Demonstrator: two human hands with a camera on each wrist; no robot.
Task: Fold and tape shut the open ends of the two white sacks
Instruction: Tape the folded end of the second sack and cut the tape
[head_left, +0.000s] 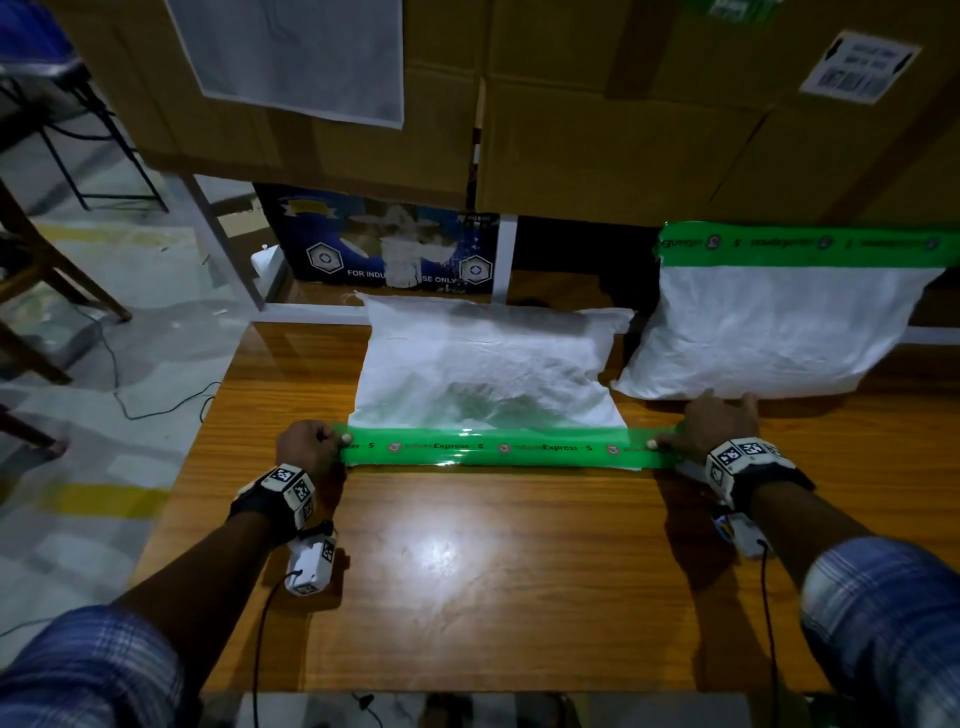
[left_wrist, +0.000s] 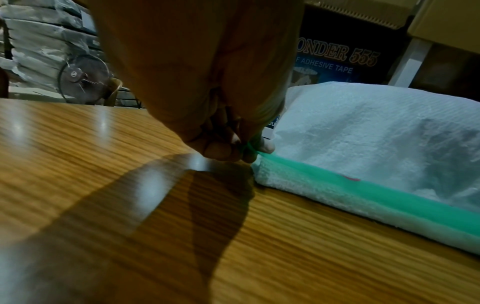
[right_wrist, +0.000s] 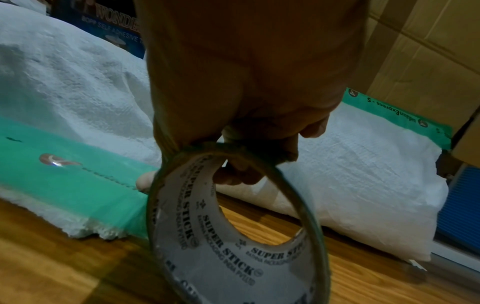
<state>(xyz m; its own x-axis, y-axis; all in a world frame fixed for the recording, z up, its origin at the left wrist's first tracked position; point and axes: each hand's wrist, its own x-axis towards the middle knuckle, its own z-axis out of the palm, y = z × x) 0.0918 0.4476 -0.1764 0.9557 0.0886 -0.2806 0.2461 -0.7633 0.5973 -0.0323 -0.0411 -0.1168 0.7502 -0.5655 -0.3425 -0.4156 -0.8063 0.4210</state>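
Two white sacks lie on the wooden table (head_left: 467, 571). The middle sack (head_left: 488, 364) (left_wrist: 376, 133) (right_wrist: 64, 72) has a strip of green printed tape (head_left: 498, 447) (left_wrist: 376, 195) (right_wrist: 64, 170) stretched along its near folded edge. My left hand (head_left: 332, 439) (left_wrist: 246, 150) pinches the strip's left end just past the sack's corner. My right hand (head_left: 675, 436) (right_wrist: 246, 164) grips the tape roll (right_wrist: 197, 242) at the strip's right end, fingers through its core. The right sack (head_left: 779, 327) (right_wrist: 363, 185) has green tape (head_left: 800, 243) (right_wrist: 397, 115) across its far end.
Stacked cardboard boxes (head_left: 623, 130) and a dark blue adhesive-tape carton (head_left: 384, 244) stand close behind the sacks. The table's left edge drops to a floor with cables (head_left: 119, 395) and wooden furniture legs (head_left: 62, 280). Bare tabletop lies between my forearms.
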